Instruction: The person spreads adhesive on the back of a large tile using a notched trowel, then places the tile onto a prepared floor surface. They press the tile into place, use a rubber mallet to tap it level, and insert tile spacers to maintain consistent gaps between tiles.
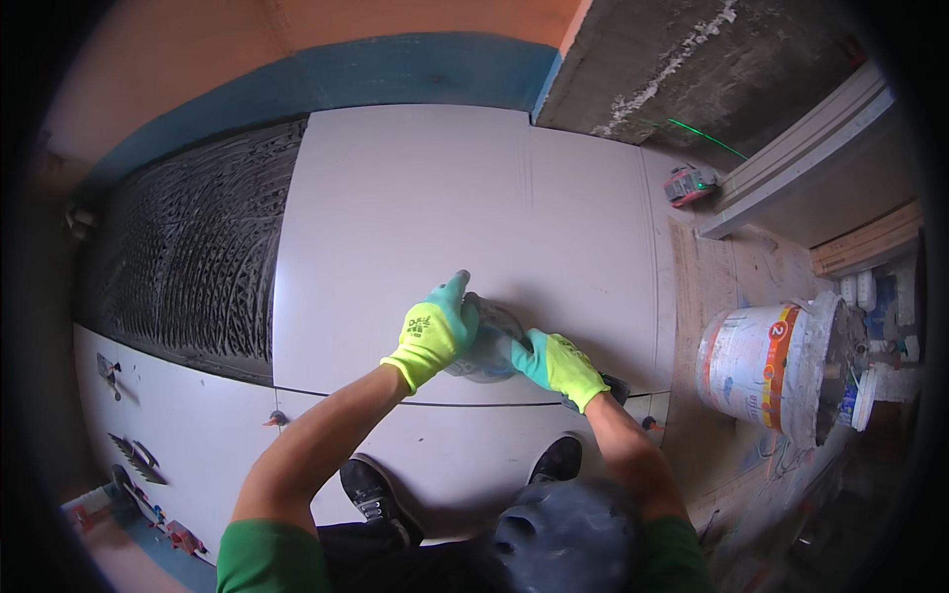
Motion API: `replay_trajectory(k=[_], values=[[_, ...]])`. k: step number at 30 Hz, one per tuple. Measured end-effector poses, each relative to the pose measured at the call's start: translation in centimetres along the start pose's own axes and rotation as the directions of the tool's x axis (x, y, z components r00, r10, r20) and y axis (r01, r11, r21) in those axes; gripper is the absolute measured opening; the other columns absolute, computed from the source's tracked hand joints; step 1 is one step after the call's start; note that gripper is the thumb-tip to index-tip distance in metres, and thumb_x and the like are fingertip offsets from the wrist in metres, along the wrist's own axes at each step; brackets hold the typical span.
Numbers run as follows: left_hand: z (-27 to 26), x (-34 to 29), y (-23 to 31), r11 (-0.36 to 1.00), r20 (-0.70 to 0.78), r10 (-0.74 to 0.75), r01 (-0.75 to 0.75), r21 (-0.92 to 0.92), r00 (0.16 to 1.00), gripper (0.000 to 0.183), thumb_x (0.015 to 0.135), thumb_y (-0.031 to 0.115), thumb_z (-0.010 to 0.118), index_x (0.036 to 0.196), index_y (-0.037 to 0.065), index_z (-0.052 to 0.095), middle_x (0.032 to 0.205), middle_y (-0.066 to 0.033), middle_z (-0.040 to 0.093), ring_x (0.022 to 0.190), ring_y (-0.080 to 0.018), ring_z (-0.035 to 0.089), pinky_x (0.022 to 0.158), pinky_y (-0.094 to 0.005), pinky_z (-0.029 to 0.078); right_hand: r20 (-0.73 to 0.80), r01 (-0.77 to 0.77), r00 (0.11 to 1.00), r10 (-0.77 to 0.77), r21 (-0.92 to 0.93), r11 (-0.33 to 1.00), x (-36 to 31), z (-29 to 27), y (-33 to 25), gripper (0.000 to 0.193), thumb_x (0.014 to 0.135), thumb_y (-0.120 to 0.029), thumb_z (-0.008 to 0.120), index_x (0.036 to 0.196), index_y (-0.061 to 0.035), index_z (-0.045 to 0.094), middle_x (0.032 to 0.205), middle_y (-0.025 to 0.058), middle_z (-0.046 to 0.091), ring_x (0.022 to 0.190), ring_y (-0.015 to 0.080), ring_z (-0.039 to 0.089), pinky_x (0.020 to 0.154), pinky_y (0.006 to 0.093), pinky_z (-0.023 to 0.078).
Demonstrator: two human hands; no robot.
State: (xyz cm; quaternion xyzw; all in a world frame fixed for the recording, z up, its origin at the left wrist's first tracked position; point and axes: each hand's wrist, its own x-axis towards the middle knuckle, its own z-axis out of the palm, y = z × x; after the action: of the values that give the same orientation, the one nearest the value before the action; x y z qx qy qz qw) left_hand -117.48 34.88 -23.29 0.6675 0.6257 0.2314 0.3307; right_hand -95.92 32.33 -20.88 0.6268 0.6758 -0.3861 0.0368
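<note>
A round grey tool (491,348) with a broad, disc-like base rests on a large white tile (395,198) near its front edge. My left hand (435,328), in a yellow and green work glove, is closed on the tool's left side, one finger pointing forward. In a matching glove, my right hand (561,366) is closed on the right side. A dark block (611,388) shows beside my right wrist and seems to belong to the tool. My hands hide much of its top, so its exact kind cannot be made out.
Combed dark mortar (188,247) lies left of the tile. Orange tile-levelling clips (278,418) stand in the front joint. A pink laser level (689,185) sits at the back right, above a large white bucket (761,366). Black notched pieces (136,457) lie at left.
</note>
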Motion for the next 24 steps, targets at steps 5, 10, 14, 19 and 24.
replay_trajectory(k=[5, 10, 14, 19, 24], values=[[-0.2, 0.0, 0.2, 1.0, 0.013, -0.019, 0.018, 0.008, 1.0, 0.045, 0.088, 0.016, 0.056, 0.131, 0.002, 0.058, 0.111, -0.0279, 0.067, 0.1, -0.0451, 0.065, 0.086, -0.0489, 0.054, 0.089, -0.022, 0.996, 0.02, 0.022, 1.0, 0.4, -0.3, 0.0, 0.07, 0.093, -0.066, 0.043, 0.095, -0.0022, 0.071, 0.091, 0.0257, 0.068, 0.092, 0.0468, 0.065, 0.078, 0.0547, 0.05], [-0.1, 0.0, 0.5, 0.999, 0.003, -0.024, 0.024, 0.025, 1.0, 0.041, 0.092, 0.019, 0.056, 0.129, 0.002, 0.06, 0.107, -0.0273, 0.068, 0.094, -0.0453, 0.066, 0.081, -0.0498, 0.054, 0.062, 0.011, 0.998, -0.01, -0.022, 1.0, 0.5, 0.2, 0.6, 0.064, 0.094, -0.062, 0.044, 0.092, -0.0036, 0.071, 0.091, 0.0245, 0.068, 0.093, 0.0472, 0.063, 0.078, 0.0555, 0.05], [-0.2, 0.1, 0.7, 0.999, 0.017, -0.033, 0.032, 0.031, 0.999, 0.038, 0.094, 0.021, 0.056, 0.127, 0.003, 0.059, 0.103, -0.0265, 0.069, 0.091, -0.0447, 0.067, 0.078, -0.0492, 0.055, -0.001, 0.033, 0.999, -0.033, -0.042, 0.999, 0.7, 0.6, 0.9, 0.06, 0.095, -0.057, 0.045, 0.091, -0.0022, 0.07, 0.09, 0.0249, 0.068, 0.091, 0.0476, 0.063, 0.077, 0.0548, 0.05], [-0.1, 0.0, 0.6, 1.0, 0.0, -0.009, 0.009, 0.021, 1.0, 0.038, 0.094, 0.021, 0.056, 0.125, 0.001, 0.059, 0.098, -0.0261, 0.069, 0.087, -0.0447, 0.067, 0.075, -0.0491, 0.054, 0.008, 0.099, 0.995, -0.099, -0.04, 0.994, 0.8, 0.5, 0.9, 0.061, 0.097, -0.055, 0.042, 0.089, -0.0012, 0.069, 0.086, 0.0269, 0.065, 0.087, 0.0499, 0.061, 0.073, 0.0559, 0.048], [0.2, 0.1, 0.5, 1.0, -0.019, -0.016, 0.017, 0.024, 1.0, 0.036, 0.093, 0.022, 0.056, 0.123, 0.001, 0.058, 0.09, -0.0255, 0.068, 0.082, -0.0449, 0.066, 0.071, -0.0513, 0.053, 0.002, 0.125, 0.992, -0.125, 0.018, 0.992, 0.5, 0.2, 0.7, 0.07, 0.096, -0.065, 0.039, 0.086, -0.0019, 0.069, 0.079, 0.0247, 0.065, 0.081, 0.0489, 0.062, 0.07, 0.0535, 0.048]])
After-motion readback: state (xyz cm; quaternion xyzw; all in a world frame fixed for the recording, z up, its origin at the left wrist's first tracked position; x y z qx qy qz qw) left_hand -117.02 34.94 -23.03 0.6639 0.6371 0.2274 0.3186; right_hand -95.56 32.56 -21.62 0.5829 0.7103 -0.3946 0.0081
